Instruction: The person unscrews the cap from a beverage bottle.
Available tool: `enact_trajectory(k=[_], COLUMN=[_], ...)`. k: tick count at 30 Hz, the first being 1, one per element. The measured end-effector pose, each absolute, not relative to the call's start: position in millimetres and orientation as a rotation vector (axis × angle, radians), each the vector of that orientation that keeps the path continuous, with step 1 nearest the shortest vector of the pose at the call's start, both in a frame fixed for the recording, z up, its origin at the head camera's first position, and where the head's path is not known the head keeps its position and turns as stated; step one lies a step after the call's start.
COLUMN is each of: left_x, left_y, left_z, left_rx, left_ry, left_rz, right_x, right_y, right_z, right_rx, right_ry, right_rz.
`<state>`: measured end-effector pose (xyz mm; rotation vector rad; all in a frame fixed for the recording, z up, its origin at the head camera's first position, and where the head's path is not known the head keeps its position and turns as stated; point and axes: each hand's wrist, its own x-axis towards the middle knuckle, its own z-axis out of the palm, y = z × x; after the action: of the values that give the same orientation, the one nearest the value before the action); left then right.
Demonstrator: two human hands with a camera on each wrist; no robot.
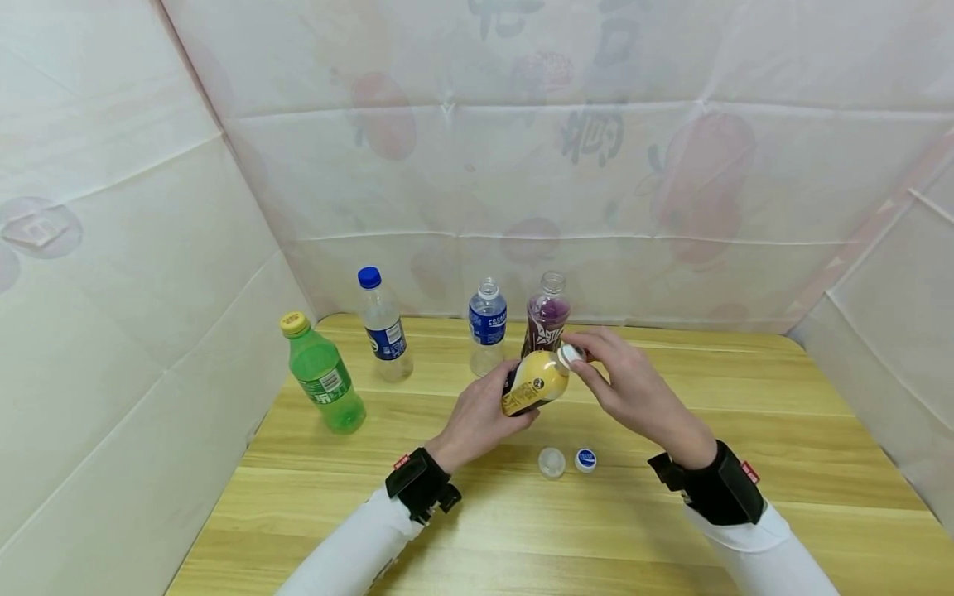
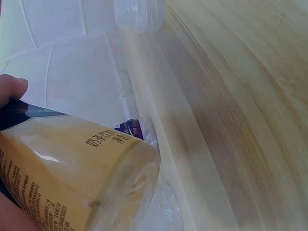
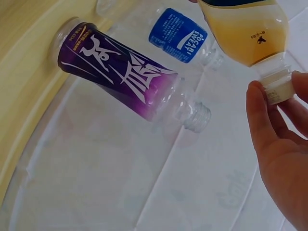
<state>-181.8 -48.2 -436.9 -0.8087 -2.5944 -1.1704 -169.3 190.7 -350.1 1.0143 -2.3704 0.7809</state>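
Observation:
My left hand (image 1: 484,409) grips a milk tea bottle (image 1: 536,382) with a yellow and dark label, tilted so its neck points up and right above the table. At its mouth, the thumb and fingers of my right hand (image 1: 639,387) pinch the white cap (image 3: 279,87), which sits on the neck in the right wrist view. Just behind stands a purple-labelled bottle (image 3: 115,72) with no cap on it. To its left is an uncapped bottle with a blue Pocari Sweat label (image 1: 488,324). In the left wrist view the milk tea bottle's base (image 2: 130,192) faces the camera.
A clear cap (image 1: 551,463) and a white cap with a blue top (image 1: 585,460) lie on the wooden table (image 1: 477,530) in front of the hands. Farther left stand a blue-capped clear bottle (image 1: 387,331) and a green bottle with a yellow cap (image 1: 325,377). White sheeting (image 1: 462,182) surrounds the table.

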Motion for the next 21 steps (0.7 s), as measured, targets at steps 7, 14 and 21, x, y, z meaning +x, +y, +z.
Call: enact_trajectory(k=[7,14,21], left_x=[-181.2,-181.5,-181.2], left_y=[-51.0,-51.3,-51.2], left_z=[-438.6,-437.8,-437.0], left_rx=[-0.809,-0.804,-0.806], left_ry=[-2.62,-2.65,-2.661], left_rz=[-1.181,-1.177,-1.188], right_x=[-169.8,-171.7,-172.0], right_y=[189.8,190.4,192.2], right_z=[-352.2,-354.5,-356.3], right_rx=[1.081,1.12,1.131], right_ry=[-2.361,-2.343,-2.346], right_rz=[0.795,0.811,0.846])
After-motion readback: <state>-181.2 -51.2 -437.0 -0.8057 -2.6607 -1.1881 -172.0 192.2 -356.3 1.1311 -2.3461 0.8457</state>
